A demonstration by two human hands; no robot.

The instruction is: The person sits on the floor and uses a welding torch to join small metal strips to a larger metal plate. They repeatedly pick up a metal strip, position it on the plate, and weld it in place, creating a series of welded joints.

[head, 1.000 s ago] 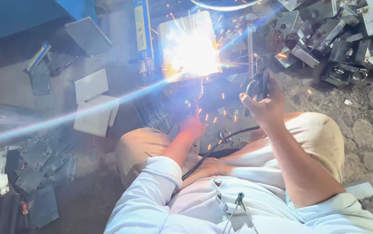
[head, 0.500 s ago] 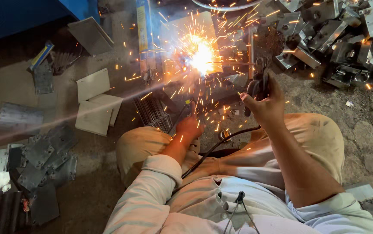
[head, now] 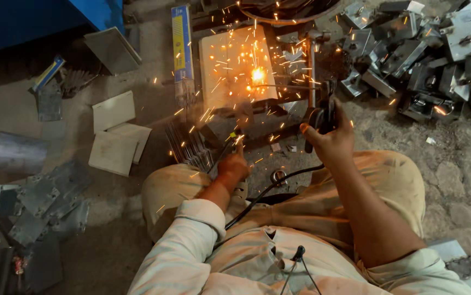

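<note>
Glare shrinks to a small spark (head: 258, 75) on the pale plate (head: 230, 65). Right hand (head: 331, 136) grips a dark holder (head: 323, 114) at 1 o'clock; left hand (head: 234, 164) closed around a cable (head: 268, 191).

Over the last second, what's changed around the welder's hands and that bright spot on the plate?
The glare on the pale plate has shrunk from a wide white flash to a small orange point, with sparks now scattered thinly. The right hand keeps its grip on the dark electrode holder; the left hand stays low near the cable. Neither hand visibly took or released anything. The scrap pile and loose sheets lie as before.
</note>
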